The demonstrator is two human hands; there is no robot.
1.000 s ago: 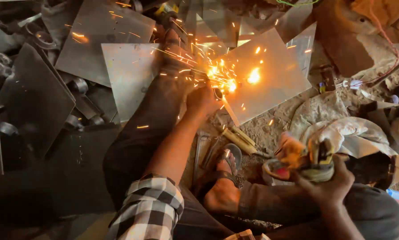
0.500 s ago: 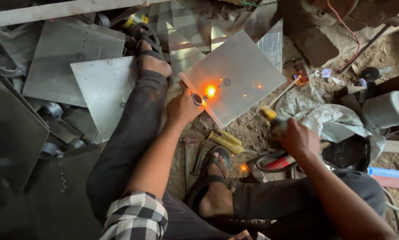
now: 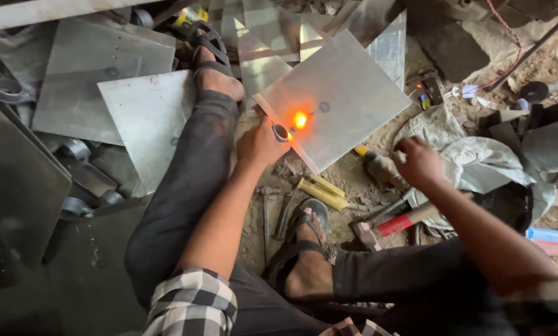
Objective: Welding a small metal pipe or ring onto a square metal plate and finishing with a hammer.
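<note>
- Dusty workshop floor (image 3: 353, 180), seen from above, strewn with cut metal sheets and hand tools; the person sits on it with legs stretched forward.
- A square steel sheet (image 3: 353, 106) lies tilted on the floor ahead, with an orange glowing spot (image 3: 300, 119) near its lower left edge.
- The left hand (image 3: 261, 143) rests at that edge, just beside the glow, its grip closed around a small ring-shaped metal piece (image 3: 281, 132) held against the sheet. The forearm reaches straight forward from a checked sleeve.
- The right hand (image 3: 419, 163) hovers palm down to the right, well apart from the sheet, fingers curled loosely over a yellow-tipped tool (image 3: 373, 163); whether the grip closes on it cannot be told.
- A red-handled hammer (image 3: 403, 221) and yellow-handled tools (image 3: 319, 191) lie near the sandalled foot (image 3: 307, 249).
</note>
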